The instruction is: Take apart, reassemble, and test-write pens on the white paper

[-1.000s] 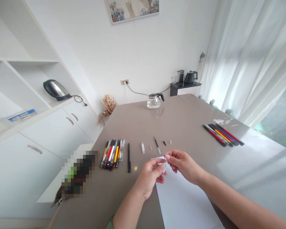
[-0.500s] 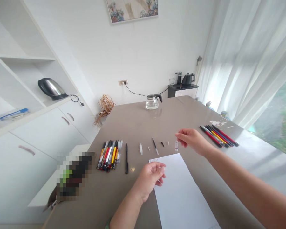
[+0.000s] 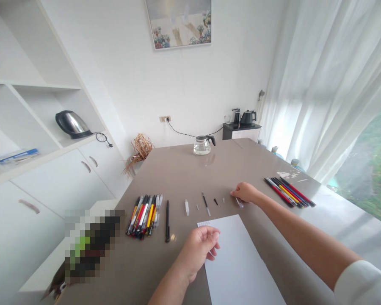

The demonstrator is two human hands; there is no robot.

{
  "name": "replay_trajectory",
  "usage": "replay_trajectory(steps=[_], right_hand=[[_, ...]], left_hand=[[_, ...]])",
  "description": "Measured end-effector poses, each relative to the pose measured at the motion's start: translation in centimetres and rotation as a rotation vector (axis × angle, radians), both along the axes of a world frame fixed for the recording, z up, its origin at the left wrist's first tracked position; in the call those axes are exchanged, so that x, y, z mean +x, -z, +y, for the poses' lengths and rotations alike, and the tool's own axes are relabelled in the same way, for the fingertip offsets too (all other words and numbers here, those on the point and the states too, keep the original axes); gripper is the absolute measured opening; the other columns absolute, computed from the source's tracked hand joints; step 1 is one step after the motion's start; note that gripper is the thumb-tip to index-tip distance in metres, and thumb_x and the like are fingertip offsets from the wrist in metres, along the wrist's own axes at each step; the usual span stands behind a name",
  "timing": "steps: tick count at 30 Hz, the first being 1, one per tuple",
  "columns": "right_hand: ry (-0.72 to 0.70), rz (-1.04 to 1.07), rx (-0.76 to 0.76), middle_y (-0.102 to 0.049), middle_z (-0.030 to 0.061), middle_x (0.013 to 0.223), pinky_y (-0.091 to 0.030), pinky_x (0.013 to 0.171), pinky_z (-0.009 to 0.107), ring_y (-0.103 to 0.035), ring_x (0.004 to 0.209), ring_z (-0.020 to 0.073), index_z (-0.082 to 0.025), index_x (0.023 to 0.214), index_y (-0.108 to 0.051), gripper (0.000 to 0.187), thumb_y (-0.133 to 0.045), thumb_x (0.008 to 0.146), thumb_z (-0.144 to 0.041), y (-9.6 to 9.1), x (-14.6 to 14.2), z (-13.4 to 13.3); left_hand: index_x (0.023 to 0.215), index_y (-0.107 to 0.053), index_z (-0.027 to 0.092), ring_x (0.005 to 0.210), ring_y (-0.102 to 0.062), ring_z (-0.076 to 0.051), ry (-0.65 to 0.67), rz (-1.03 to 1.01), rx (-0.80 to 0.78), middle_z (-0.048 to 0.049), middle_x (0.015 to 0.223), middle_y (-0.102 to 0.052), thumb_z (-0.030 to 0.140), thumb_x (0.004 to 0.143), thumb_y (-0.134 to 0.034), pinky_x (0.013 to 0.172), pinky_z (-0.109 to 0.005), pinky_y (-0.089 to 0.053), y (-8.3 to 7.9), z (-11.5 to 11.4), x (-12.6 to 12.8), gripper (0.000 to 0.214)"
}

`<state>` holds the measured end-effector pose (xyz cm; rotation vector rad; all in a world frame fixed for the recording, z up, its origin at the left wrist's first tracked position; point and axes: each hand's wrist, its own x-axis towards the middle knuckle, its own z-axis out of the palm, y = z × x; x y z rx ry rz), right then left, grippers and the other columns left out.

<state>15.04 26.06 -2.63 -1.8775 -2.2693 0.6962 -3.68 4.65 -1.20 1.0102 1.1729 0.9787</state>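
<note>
My right hand [image 3: 245,193] is low over the table, fingers closed on a clear pen barrel [image 3: 239,203] that touches or nearly touches the tabletop. My left hand [image 3: 201,248] hovers by the left edge of a white paper sheet [image 3: 238,258], its fingers curled and thumb against the index; whatever it holds, if anything, is hidden. Beyond the paper, pen parts lie in a row: a translucent tapered pen piece [image 3: 187,207], a tiny pale piece [image 3: 197,207], an ink refill [image 3: 206,203], a small black piece [image 3: 216,201] and a small whitish piece [image 3: 223,200].
Left of the parts lie a black pen [image 3: 167,221] and a bundle of pens [image 3: 144,216]. More pens [image 3: 288,192] lie at the right. A glass teapot [image 3: 202,145] stands near the far table edge [image 3: 174,147]. A blurred-out item [image 3: 95,245] is at the left.
My right hand has lowered the clear barrel from a hanging position to the table, right of the row. My left hand has barely moved. The view has tilted up slightly.
</note>
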Motion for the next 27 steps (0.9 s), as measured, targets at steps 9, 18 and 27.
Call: replay_trajectory(steps=[9, 18, 27], right_hand=[[0.016, 0.087, -0.080, -0.053, 0.0035, 0.045, -0.033, 0.041, 0.022, -0.047, 0.039, 0.0107, -0.013, 0.060, -0.059, 0.037, -0.051, 0.066, -0.049, 0.1, 0.4, -0.2], [0.024, 0.188, 0.119, -0.056, 0.0035, 0.062, -0.033, 0.050, 0.022, -0.048, 0.055, 0.0125, -0.015, 0.070, -0.059, 0.031, -0.044, 0.073, -0.042, -2.9, 0.6, -3.3], [-0.510, 0.109, 0.000, -0.060, 0.0024, 0.081, -0.038, 0.059, 0.025, -0.054, 0.066, 0.0164, -0.027, 0.102, -0.058, 0.042, -0.060, 0.061, -0.036, -4.1, 1.4, -13.7]], left_hand=[[0.093, -0.054, 0.011, 0.057, -0.047, -0.009, 0.004, 0.023, 0.000, -0.0032, 0.068, -0.053, 0.046, 0.073, -0.049, 0.052, -0.021, -0.038, -0.1, 0.0, 0.1, 0.040], [0.087, -0.060, 0.013, 0.057, -0.048, -0.013, -0.032, 0.207, 0.102, -0.0029, 0.064, -0.055, 0.045, 0.072, -0.049, 0.056, -0.025, -0.038, -0.2, 0.0, 0.3, 0.037], [0.106, -0.055, 0.024, 0.117, -0.030, -0.027, 0.322, 0.826, 0.466, -0.0072, 0.121, -0.046, 0.043, 0.076, -0.044, 0.096, -0.041, -0.020, -1.3, -1.6, 1.1, 0.037]])
